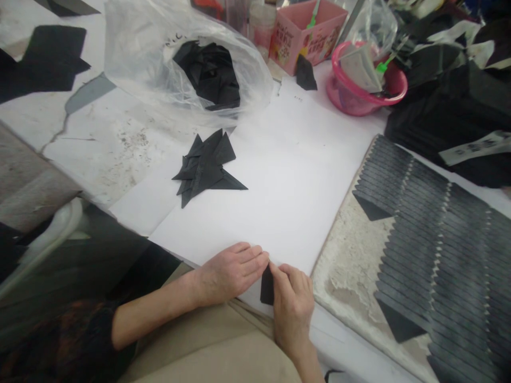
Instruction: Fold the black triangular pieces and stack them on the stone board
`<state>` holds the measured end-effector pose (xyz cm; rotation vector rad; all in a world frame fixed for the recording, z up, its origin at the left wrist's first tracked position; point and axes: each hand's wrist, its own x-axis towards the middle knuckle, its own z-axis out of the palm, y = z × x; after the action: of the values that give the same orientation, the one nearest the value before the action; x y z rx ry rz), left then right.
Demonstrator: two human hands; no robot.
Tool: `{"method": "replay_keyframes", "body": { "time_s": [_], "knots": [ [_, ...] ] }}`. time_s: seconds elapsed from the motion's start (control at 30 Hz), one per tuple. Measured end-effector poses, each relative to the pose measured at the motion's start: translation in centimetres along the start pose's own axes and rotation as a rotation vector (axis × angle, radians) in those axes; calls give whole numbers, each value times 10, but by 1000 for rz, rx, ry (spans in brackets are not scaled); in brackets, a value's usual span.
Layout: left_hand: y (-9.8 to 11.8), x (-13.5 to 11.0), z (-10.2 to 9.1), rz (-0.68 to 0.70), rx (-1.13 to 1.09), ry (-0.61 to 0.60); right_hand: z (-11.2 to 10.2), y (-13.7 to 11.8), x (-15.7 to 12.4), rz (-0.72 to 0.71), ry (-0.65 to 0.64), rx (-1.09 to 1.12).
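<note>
A small flat black piece [266, 288], which looks like fabric or thin leather, lies at the front edge of the white paper. My left hand [230, 271] comes over it from the left, fingers together and fingertips pressed at its upper end; the thumb is hidden. From the right, my right hand [293, 304] grips the same piece, its thumb along the upper right edge and the other fingers curled. Farther off on the paper is a loose pile of pointed black pieces [205, 167].
A clear plastic bag [139, 58] holding black pieces lies at the back. Overlapping rows of black pieces [415, 255] cover a worn board [339, 266] at right. A pink basin [355, 109], a pink box [291, 42] and black bundles [451, 101] stand behind.
</note>
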<state>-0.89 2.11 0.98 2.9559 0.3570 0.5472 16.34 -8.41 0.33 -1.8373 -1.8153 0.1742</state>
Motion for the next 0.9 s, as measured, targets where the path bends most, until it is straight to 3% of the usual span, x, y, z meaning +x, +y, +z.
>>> {"method": "replay_keyframes", "body": {
  "time_s": [0.27, 0.9],
  "knots": [
    [1, 0, 0, -52, -38, -39, -7, 5, -10, 8, 68, 41],
    [9, 2, -2, -65, 12, -42, -10, 8, -15, 9, -10, 18]
  ]
}}
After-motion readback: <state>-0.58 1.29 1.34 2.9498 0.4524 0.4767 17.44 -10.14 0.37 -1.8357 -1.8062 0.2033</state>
